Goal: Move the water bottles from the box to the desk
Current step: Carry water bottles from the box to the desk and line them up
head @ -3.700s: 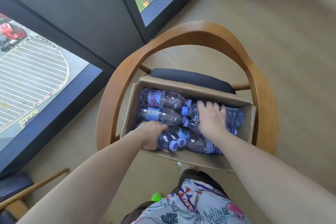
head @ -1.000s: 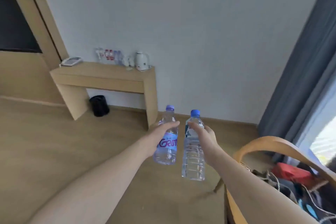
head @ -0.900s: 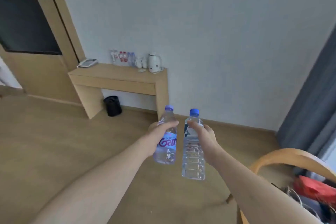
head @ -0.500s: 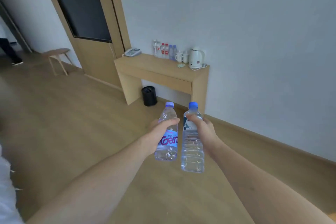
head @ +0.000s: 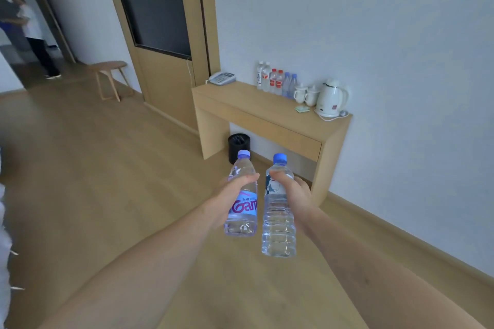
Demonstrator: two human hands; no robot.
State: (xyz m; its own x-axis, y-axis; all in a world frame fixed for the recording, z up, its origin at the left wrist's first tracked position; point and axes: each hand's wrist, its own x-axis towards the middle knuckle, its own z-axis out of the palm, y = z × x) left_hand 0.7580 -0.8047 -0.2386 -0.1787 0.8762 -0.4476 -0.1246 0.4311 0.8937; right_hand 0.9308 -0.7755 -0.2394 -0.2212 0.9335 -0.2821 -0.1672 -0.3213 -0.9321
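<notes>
Bottles held upright, caps up, well short of the far bench point(head: 270, 112).
Left hand point(head: 230, 196) fingers clamp the purple-labelled bottle point(head: 242, 203); right hand point(head: 295, 195) fingers clamp the clear bottle point(head: 278, 219).

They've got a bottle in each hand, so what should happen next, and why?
Probably keep walking to the desk. The left hand and right hand each grip an upright bottle, and the desk stands ahead, not yet within reach.

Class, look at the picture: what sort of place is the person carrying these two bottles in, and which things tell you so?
Probably a hotel room: the desk along the wall holds a telephone, a kettle with two cups, and a row of bottled water.
</notes>
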